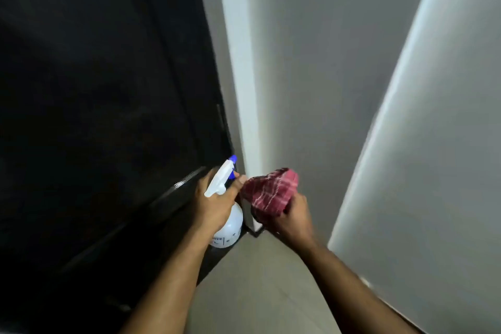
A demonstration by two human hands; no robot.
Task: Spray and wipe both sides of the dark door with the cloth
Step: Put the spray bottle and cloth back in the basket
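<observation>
The dark door (95, 103) fills the left half of the head view, reaching down to the floor. My left hand (214, 203) grips the neck of a white spray bottle (230, 228) with a blue nozzle, its fingers curled round the trigger, close to the door's lower right edge. Just to the right, my right hand (291, 218) holds a bunched red checked cloth (271, 192), which sits next to the bottle's head. The bottle's nozzle points up and to the right.
A white door frame post (241, 76) runs beside the door's right edge. Grey walls (325, 62) stand behind and to the right, with a pale wall corner (393, 116) jutting in. Beige floor tiles (257, 293) lie below my arms.
</observation>
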